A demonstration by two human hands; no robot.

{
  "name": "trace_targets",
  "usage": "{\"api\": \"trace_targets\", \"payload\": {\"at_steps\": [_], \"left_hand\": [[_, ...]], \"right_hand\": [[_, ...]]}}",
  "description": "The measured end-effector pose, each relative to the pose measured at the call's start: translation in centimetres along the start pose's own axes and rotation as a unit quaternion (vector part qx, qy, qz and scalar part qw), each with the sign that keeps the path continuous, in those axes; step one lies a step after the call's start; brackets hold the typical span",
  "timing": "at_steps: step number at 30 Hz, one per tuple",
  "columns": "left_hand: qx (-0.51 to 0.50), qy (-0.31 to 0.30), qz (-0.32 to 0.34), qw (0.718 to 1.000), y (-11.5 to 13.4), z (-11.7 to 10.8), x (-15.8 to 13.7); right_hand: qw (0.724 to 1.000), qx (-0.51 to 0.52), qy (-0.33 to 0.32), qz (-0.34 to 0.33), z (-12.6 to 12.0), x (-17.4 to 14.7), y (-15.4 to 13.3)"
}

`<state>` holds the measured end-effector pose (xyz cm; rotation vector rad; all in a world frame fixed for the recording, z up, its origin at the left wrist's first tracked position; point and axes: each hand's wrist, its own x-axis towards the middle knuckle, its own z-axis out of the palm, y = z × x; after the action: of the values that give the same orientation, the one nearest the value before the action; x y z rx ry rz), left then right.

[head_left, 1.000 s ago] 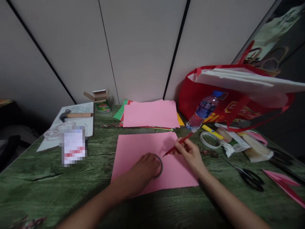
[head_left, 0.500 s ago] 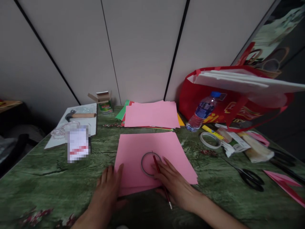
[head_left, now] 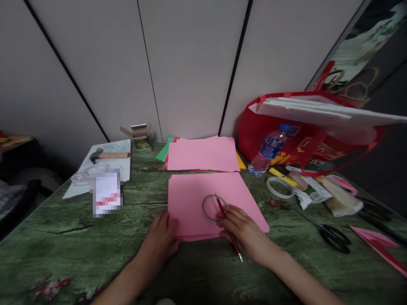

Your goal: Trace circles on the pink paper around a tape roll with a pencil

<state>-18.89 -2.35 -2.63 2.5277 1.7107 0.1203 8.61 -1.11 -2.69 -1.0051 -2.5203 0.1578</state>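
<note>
A stack of pink paper lies on the table, its sheets slightly uneven along the front edge. My left hand closes around the stack's front left corner. A thin grey ring rests on the top sheet, left of my right hand. That hand holds a dark red pencil slantwise, its point reaching over the ring and its metal end toward me. The right fingers lie over the front part of the paper and touch the ring's right side.
More pink paper lies behind, over coloured sheets. To the left are a hammer on a white board, and a small box. To the right stand a water bottle and red bag, with tape and scissors nearer.
The pink stack has slid right and slightly away from me, carrying the ring. Both hands moved with it, and the pencil stays in my right hand. My left fingers have drawn in at the corner.
</note>
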Motion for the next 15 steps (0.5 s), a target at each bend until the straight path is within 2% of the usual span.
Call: {"api": "trace_targets", "payload": {"at_steps": [4,8,11,15], "left_hand": [[0.012,0.011,0.018,1.0,-0.2,0.3,0.1],[0.003,-0.013,0.035,0.999,-0.8,-0.7,0.5],[0.004,-0.039,0.056,0.998,-1.4,-1.6,1.0],[-0.014,-0.033,0.08,0.996,-1.7,-2.0,1.0]], "right_hand": [[1.0,0.028,0.005,0.004,-0.1,0.3,0.1],[0.999,0.021,0.035,-0.004,1.1,1.9,-0.5],[0.998,0.013,0.048,-0.027,2.1,3.9,-1.6],[0.996,-0.019,0.05,-0.073,3.5,5.9,-3.3]]}}
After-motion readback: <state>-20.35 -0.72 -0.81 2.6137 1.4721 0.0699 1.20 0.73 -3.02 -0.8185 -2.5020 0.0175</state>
